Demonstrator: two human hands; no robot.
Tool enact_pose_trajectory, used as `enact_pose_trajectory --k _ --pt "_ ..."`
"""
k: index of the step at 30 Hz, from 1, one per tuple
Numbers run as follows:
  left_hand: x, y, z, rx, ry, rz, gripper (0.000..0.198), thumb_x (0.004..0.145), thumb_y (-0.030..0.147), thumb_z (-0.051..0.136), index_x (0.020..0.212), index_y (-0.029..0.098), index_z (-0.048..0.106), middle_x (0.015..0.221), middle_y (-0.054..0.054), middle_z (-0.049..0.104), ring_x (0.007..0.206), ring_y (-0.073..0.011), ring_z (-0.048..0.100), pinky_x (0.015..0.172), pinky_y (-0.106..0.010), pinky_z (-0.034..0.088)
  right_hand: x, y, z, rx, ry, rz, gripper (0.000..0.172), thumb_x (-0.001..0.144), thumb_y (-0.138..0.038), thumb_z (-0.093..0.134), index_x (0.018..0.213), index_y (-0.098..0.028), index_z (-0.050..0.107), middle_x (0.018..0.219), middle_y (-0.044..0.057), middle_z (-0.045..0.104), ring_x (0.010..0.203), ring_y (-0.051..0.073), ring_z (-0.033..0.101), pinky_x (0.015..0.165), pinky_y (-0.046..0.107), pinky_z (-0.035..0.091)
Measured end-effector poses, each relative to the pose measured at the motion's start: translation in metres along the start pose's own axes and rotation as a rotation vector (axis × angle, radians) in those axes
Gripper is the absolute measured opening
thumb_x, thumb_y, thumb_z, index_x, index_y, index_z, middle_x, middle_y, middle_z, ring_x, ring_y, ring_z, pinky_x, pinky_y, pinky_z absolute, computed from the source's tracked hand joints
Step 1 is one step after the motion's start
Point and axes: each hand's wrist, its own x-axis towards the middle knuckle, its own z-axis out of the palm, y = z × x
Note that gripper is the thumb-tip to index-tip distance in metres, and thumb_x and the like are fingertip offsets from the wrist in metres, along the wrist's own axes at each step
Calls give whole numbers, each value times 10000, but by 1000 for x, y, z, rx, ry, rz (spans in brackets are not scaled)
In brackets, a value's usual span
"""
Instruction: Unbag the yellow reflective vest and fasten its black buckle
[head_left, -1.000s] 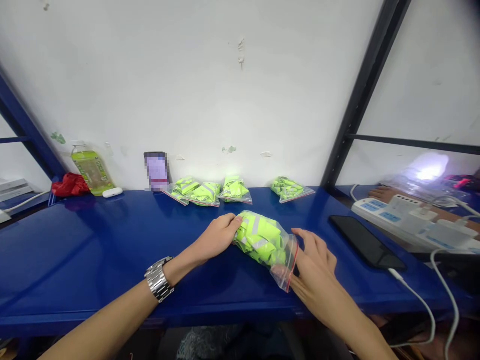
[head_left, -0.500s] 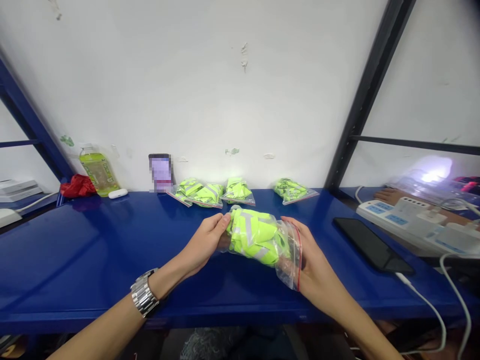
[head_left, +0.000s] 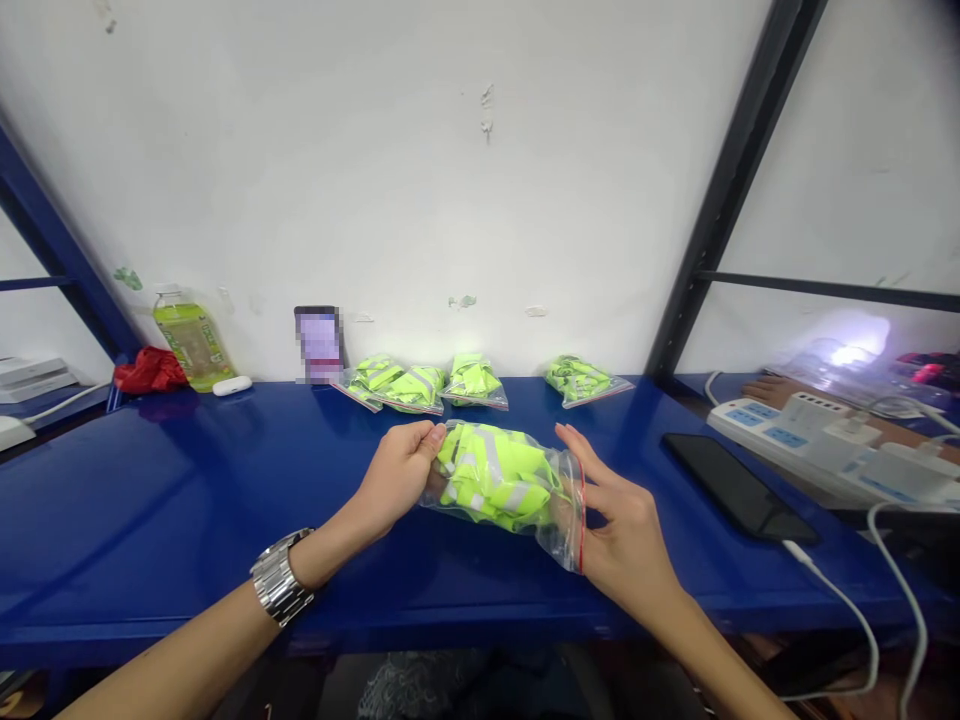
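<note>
Left to right: the left hand (head_left: 397,470) has its grip clamped, thumb on top, on one end of a plump clear plastic zip bag (head_left: 499,478) stuffed with neon yellow-green fabric (head_left: 465,465), out over the middle of the shiny blue table (head_left: 195,510); the right hand (head_left: 626,520) has its grip loosely spread at the red-edged mouth, can't tell if it's pinching anything. I'd guess the bag's light, squashy, hardly fragile, a bit slippery, so hold the padded part, not the floppy mouth. Counts: 1 crumpled red bundle (head_left: 150,370), 1 yellow-green plastic bottle (head_left: 193,340), 1 rounded white case (head_left: 232,386), 1 upright dark-framed phone (head_left: 319,345), 4 other neon-filled clear bags (head_left: 472,380) by the white wall (head_left: 480,220), 1 flat black phone (head_left: 735,485), 1 long white power strip (head_left: 787,438)
</note>
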Motion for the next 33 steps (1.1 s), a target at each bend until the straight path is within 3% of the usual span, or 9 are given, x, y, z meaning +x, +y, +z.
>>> enact_pose_trajectory --k 5,11,14,18,21,25,27,30,33 --pt "5 -5 -13 181 50 -37 369 863 466 414 604 204 418 472 23 536 387 -142 500 429 -232 352 -2 1 -10 71 -9 143 237 840 -195 594 1008 -185 761 1366 132 531 1189 329 567 924 407 544" --pt "16 -15 -32 518 108 66 368 909 432 337 628 212 429 472 23 545 404 -152 519 494 -247 354 -7 11 -19 394 52 484 209 793 -292 686 962 -205 772 1018 78 743 884 279 717 684 337 621" --pt "24 -25 -49 725 161 90 356 915 395 312 633 212 428 581 -25 606 567 -191 581 563 -261 339 -8 18 -26 567 234 699 231 693 -340 777 855 -176 782 845 66 755 683 224 709 509 270 595" --pt "26 -39 -78 921 205 -39 350 914 380 290 645 215 441 650 -65 636 650 -226 607 583 -275 318 -4 35 -44 597 617 819 226 604 -330 839 749 -177 758 760 26 741 632 170 678 493 226 571" --pt "21 -46 -98 962 174 -112 395 918 430 275 637 216 451 595 -60 619 607 -229 599 576 -279 323 8 54 -55 509 571 790 231 668 -377 795 771 -175 750 740 27 734 629 185 671 481 242 546" --pt "16 -51 -117 1052 197 -74 402 913 451 290 678 206 505 674 -82 645 675 -261 619 579 -297 328 32 80 -59 225 111 692 355 827 -493 600 865 -173 748 794 86 737 740 278 699 580 353 570" --pt "13 -56 -123 1069 209 -69 386 916 456 301 737 198 527 702 -85 649 689 -268 621 587 -303 342 39 86 -58 -93 43 569 410 846 -485 568 1061 -162 699 1010 137 719 912 327 683 726 438 569" --pt "6 -59 -130 1063 249 -2 339 917 436 338 874 177 552 786 -89 654 728 -252 612 632 -309 384 39 76 -53 -341 32 330 451 914 -439 462 1248 -157 568 1198 162 640 1017 315 647 864 491 521" --pt "-6 -54 -136 1036 224 194 311 931 365 343 958 144 560 881 -106 629 839 -236 589 775 -330 429 27 50 -48 -413 -33 112 351 938 -394 419 1085 -157 631 1100 153 666 1042 310 627 942 484 480"
